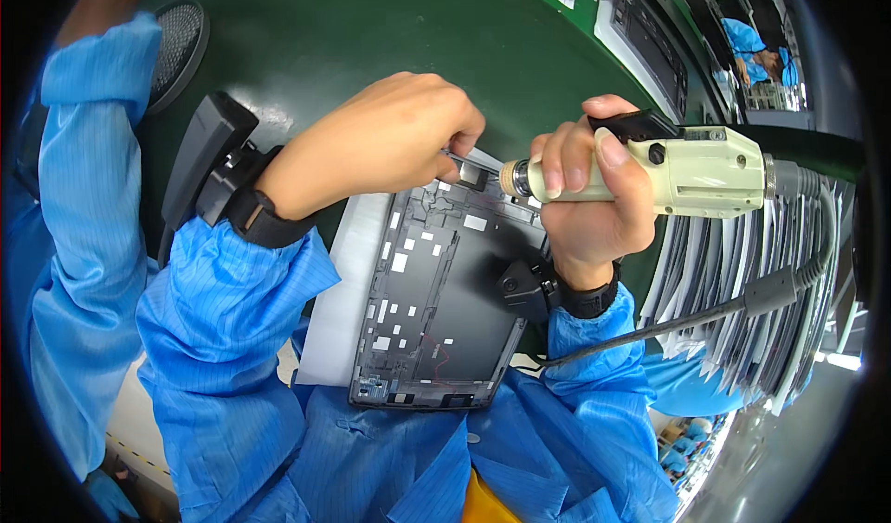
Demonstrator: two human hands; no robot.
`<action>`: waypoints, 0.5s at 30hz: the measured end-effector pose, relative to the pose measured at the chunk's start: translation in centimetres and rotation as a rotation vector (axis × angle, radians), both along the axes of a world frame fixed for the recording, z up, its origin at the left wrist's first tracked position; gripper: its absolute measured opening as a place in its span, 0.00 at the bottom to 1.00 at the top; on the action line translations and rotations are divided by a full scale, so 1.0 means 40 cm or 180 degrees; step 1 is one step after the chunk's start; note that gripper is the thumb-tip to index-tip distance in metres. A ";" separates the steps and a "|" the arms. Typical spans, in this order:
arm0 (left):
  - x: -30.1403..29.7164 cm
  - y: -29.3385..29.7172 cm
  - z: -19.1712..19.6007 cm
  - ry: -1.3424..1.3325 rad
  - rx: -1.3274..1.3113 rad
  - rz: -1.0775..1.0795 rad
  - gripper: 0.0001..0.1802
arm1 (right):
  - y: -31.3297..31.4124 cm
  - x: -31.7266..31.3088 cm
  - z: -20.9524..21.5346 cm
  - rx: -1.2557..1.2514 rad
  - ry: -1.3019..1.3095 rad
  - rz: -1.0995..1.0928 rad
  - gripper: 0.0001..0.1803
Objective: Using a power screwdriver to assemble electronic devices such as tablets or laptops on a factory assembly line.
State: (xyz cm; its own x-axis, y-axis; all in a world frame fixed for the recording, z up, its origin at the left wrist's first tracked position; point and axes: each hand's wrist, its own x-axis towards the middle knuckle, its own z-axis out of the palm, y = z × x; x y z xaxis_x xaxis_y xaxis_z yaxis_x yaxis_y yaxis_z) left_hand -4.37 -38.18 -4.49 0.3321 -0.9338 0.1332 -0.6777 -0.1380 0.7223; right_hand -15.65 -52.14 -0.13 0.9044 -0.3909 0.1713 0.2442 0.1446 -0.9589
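A dark laptop casing (pixel 473 286) with many small white pads and a thin red wire lies in front of me, close to my body. Above its far edge my left hand (pixel 385 142) is closed, thumb and fingertips pinched at the casing; whatever they hold is hidden. My right hand (pixel 594 198) is wrapped around a cream electric screwdriver (pixel 713 175) with a black lever. The tool lies nearly level, its nose pointing left toward my left fingertips at the far edge. Its bit is too small to make out clearly.
White sheet material (pixel 336 305) lies under the casing on the green table (pixel 306 31). A grey cable (pixel 668 326) runs from the screwdriver past my right forearm. Upright sheets (pixel 733 263) crowd the right side; dark panels (pixel 650 45) lie far right. Another person's blue sleeve (pixel 93 207) is at left.
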 end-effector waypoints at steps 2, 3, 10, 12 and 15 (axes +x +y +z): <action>0.000 -0.001 -0.002 0.0083 0.0039 0.0044 0.09 | 0.005 0.002 -0.001 -0.0022 0.0053 0.0028 0.17; -0.001 -0.001 -0.002 0.0062 -0.0017 0.0046 0.10 | 0.003 0.003 -0.003 -0.0011 0.0045 0.0007 0.17; -0.001 0.006 -0.007 0.0062 -0.0067 0.0074 0.11 | 0.005 0.007 -0.015 0.0360 -0.0306 0.0201 0.13; -0.002 0.006 -0.007 0.0052 -0.0067 0.0066 0.11 | 0.022 0.000 -0.014 0.0262 -0.0235 0.0203 0.11; 0.001 0.001 -0.003 0.0041 0.0045 0.0026 0.12 | 0.029 -0.009 -0.020 -0.0003 -0.0072 0.0215 0.10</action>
State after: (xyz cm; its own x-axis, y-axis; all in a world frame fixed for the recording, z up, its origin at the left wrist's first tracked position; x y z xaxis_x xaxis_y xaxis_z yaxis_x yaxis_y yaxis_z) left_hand -4.33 -38.15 -4.62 0.3413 -0.9328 0.1156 -0.6671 -0.1537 0.7290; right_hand -16.00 -50.99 -0.92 0.9246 -0.3288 0.1923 0.2554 0.1606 -0.9534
